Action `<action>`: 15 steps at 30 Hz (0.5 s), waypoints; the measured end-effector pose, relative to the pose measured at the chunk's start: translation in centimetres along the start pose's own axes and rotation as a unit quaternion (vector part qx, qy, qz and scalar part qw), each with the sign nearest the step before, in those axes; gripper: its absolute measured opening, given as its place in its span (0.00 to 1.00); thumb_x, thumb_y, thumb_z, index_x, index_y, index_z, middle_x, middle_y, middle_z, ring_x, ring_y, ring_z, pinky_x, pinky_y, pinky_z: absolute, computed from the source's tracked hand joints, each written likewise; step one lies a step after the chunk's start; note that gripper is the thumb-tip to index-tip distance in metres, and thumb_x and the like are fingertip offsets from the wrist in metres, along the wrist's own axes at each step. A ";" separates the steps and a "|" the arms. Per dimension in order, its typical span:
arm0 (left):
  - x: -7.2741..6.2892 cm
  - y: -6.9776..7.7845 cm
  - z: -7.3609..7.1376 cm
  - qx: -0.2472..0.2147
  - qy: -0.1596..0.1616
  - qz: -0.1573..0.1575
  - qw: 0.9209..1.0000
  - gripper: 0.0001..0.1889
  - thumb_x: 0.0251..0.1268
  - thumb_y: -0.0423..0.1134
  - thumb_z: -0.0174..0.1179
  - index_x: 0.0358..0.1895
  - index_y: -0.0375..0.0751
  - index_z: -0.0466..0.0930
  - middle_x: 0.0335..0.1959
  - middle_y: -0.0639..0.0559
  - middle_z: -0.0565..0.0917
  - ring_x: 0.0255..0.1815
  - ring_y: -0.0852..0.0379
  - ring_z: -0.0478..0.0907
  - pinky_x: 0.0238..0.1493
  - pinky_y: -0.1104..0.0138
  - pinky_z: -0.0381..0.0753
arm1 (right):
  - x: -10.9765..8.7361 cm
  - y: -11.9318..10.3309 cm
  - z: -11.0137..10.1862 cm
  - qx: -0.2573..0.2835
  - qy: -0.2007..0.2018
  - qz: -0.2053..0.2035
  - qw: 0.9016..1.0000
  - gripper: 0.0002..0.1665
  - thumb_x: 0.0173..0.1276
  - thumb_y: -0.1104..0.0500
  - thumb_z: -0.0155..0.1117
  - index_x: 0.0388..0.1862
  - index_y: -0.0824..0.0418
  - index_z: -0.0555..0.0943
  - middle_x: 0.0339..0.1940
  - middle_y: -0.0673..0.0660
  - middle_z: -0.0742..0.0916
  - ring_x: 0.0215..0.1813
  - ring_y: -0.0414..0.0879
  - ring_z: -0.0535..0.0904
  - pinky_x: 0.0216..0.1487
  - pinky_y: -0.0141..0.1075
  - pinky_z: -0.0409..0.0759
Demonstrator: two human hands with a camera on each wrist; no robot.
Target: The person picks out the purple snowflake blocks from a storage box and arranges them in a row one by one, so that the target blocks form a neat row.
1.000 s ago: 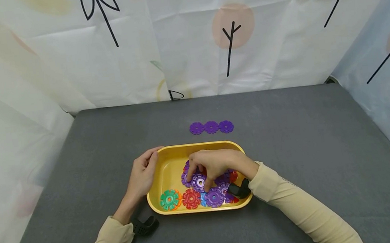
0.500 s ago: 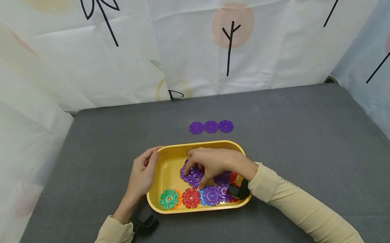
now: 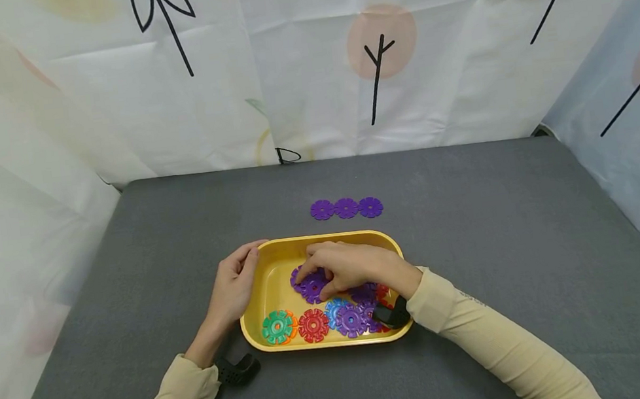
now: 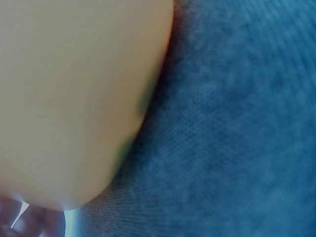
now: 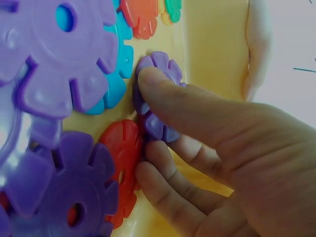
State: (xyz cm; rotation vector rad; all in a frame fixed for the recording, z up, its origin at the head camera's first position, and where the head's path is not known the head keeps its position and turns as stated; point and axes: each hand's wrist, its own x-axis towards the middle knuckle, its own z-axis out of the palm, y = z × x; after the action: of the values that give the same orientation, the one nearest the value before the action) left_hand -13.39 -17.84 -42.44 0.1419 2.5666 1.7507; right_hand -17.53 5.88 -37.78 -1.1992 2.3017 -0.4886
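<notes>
A yellow plastic tray (image 3: 284, 248) holds several flower-shaped interlocking discs. My left hand (image 3: 235, 288) grips the tray at its far left corner. In the left wrist view, a blurred pale yellow surface and grey cloth fill most of the frame. Inside the tray, my right hand (image 3: 351, 265) pinches a purple flower disc (image 5: 173, 71), thumb on its face and the other fingers behind. A red disc (image 5: 121, 163) lies right beside those fingertips. Toward the near side of the tray are a green disc (image 3: 278, 327), a red disc (image 3: 313, 325) and a blue disc (image 3: 332, 310).
Beyond the tray, three purple discs (image 3: 347, 208) lie joined in a row on the grey tablecloth (image 3: 476, 221). More purple discs (image 5: 76, 192) are heaped at the tray's right end. A patterned white curtain (image 3: 304, 63) hangs behind the table.
The right hand's fingers have drawn closer together around a purple disc, which has shifted slightly left. More of the blue disc shows. The left hand and the tray stay in place.
</notes>
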 end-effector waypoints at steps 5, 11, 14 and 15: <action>-0.1 0.2 0.0 -0.005 -0.003 -0.006 1.000 0.22 0.86 0.46 0.42 0.65 0.37 0.77 0.57 0.34 0.84 0.49 0.41 0.86 0.41 0.72 0.86 | 0.0 -0.1 0.0 0.000 -0.004 0.005 1.000 0.29 0.62 0.53 0.78 0.63 0.49 0.84 0.48 0.54 0.79 0.37 0.41 0.77 0.40 0.28 0.76; -0.1 0.1 0.0 -0.005 -0.005 -0.005 1.000 0.22 0.86 0.46 0.42 0.66 0.37 0.77 0.57 0.34 0.84 0.49 0.41 0.86 0.41 0.72 0.86 | -0.2 -0.3 0.2 0.007 -0.019 0.018 1.000 0.32 0.59 0.51 0.80 0.64 0.44 0.84 0.50 0.52 0.75 0.41 0.43 0.76 0.41 0.28 0.75; -0.1 0.0 0.0 -0.003 -0.005 -0.003 1.000 0.22 0.86 0.46 0.42 0.66 0.37 0.77 0.57 0.34 0.84 0.50 0.41 0.86 0.41 0.72 0.86 | -0.2 -0.5 0.2 0.003 -0.021 0.023 1.000 0.31 0.60 0.51 0.80 0.64 0.44 0.84 0.52 0.52 0.75 0.42 0.42 0.73 0.42 0.29 0.74; 0.0 0.0 0.0 -0.002 -0.005 -0.002 1.000 0.22 0.86 0.46 0.42 0.66 0.37 0.77 0.57 0.35 0.84 0.50 0.41 0.86 0.42 0.72 0.86 | -0.2 -0.5 0.3 0.002 -0.022 0.024 0.999 0.31 0.60 0.52 0.80 0.64 0.44 0.84 0.53 0.52 0.75 0.42 0.42 0.73 0.43 0.29 0.74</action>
State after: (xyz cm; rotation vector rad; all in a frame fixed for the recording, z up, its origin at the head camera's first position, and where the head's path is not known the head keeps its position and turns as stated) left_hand -13.34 -17.86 -42.40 0.1440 2.5546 1.7500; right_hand -16.96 5.71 -37.71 -1.1401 2.2853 -0.4451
